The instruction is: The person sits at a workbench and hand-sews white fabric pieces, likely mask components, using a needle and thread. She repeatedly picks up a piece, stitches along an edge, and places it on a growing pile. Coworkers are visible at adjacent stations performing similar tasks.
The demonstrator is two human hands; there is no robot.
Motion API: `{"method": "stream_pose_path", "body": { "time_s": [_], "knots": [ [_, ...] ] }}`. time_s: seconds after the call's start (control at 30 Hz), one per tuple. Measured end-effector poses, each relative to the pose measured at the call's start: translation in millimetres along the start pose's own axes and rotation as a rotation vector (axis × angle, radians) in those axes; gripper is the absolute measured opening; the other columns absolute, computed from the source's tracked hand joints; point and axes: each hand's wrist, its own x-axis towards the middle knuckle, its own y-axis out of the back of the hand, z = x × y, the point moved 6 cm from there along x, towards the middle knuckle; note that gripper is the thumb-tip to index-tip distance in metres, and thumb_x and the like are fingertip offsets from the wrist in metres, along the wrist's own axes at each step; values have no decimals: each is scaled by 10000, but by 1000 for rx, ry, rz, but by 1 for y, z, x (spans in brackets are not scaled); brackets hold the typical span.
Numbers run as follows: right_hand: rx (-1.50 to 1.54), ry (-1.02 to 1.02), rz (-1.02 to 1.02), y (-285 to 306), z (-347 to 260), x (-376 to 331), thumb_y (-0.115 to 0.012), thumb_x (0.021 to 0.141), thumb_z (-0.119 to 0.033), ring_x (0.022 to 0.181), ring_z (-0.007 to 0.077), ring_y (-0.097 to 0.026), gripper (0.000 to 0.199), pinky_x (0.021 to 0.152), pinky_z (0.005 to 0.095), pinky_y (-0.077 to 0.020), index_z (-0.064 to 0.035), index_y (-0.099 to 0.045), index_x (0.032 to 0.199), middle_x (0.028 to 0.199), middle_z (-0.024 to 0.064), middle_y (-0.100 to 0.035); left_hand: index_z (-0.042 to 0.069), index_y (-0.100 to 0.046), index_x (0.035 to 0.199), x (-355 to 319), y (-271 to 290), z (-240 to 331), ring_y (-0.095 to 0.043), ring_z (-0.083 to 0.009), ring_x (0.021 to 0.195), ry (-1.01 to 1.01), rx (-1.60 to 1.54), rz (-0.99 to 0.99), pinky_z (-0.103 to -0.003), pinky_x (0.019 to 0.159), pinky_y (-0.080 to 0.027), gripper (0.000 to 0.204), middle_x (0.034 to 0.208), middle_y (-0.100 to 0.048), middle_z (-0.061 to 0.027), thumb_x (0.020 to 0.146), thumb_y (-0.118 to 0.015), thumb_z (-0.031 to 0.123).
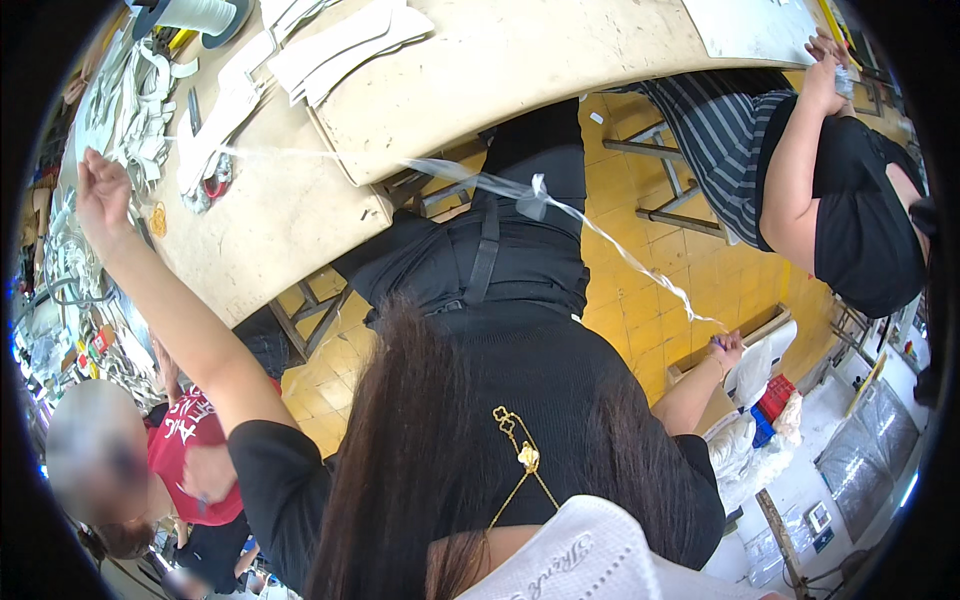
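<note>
Your left hand [100,190] is raised at about nine o'clock over the edge of the bench [520,60], fingers loosely curled; whether they pinch the strip's end there I cannot tell. Your right hand [727,348] sits low at four o'clock, fingers closed on the other end of the clear plastic strip [540,195]. The strip runs taut between both hands, across your dark clothing, with a knot-like bunch near its middle. By the look of it, the strip is already pulled out full length; anything past stretching it appears undone. White cut pieces [340,40] lie at twelve o'clock.
</note>
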Motion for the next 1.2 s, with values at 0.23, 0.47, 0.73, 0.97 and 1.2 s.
{"method": "stream_pose_path", "body": {
  "time_s": [0.23,0.47,0.73,0.97,1.2],
  "knots": [
    [-117,195,171,44,-69,68,-607,954,-199,447,111,-296,127,410,260,-252,-123,-600,852,589,-24,-416,-107,-559,1222,50,6,86,-648,-318,1075,-405,340,337,-404,790,-512,343,1165,-659,-208,1050,-406,147],
    [-1932,219,-415,-76,67,28,-629,959,-260,718,202,-635,380,618,313,-509,78,-658,1129,940,91,-688,-107,-580,1235,-1,-58,42,-523,-184,693,-306,327,89,-306,650,-416,333,1040,-667,-144,1029,-527,149],
    [-1153,656,-1831,-345,313,-340,-571,1042,-327,785,160,-659,414,751,300,-533,-27,-632,1321,1103,78,-726,15,-701,1135,-57,-79,29,-516,-104,626,-398,380,118,-216,574,-426,292,980,-711,-78,1001,-606,257],
    [-1327,-359,-1752,-330,320,-353,-627,1013,-254,471,22,-369,211,420,206,-293,-43,-628,1006,648,-48,-490,6,-687,1057,-93,-90,18,-618,-116,572,-615,668,346,-221,473,-472,275,860,-719,-90,1021,-574,254],
    [-1207,-202,-1403,-285,214,-203,-645,1006,-212,427,52,-356,216,389,238,-260,-99,-510,881,606,-47,-425,-19,-668,1005,-77,-54,-31,-556,-95,503,-604,449,423,-241,452,-447,329,826,-707,-99,1003,-582,298]
  ]
}}
